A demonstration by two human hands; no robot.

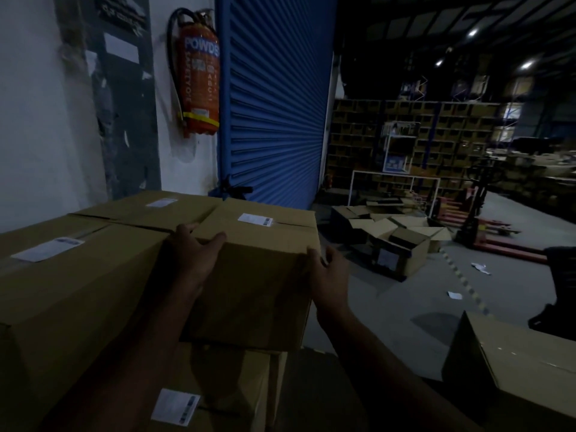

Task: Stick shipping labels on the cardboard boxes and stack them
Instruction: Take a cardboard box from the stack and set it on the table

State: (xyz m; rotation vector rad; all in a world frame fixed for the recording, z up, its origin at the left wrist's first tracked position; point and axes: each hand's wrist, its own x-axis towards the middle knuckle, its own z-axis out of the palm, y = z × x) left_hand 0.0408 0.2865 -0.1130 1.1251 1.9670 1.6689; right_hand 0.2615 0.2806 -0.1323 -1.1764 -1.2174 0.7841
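I hold a brown cardboard box [258, 275] in the middle of the view, with a white shipping label [255, 219] on its top. My left hand [194, 249] grips its near left top corner. My right hand [328, 269] presses its right edge. The box sits above a lower box [224, 397] that bears its own label [175, 406]. To the left stands a large labelled box [71, 291], and another labelled box [149, 210] lies behind it.
A red fire extinguisher [199, 76] hangs on the wall beside a blue roller shutter [274, 104]. Open empty cartons [392, 238] litter the floor at right, near a red pallet jack [486, 226]. Another box [517, 369] stands at lower right.
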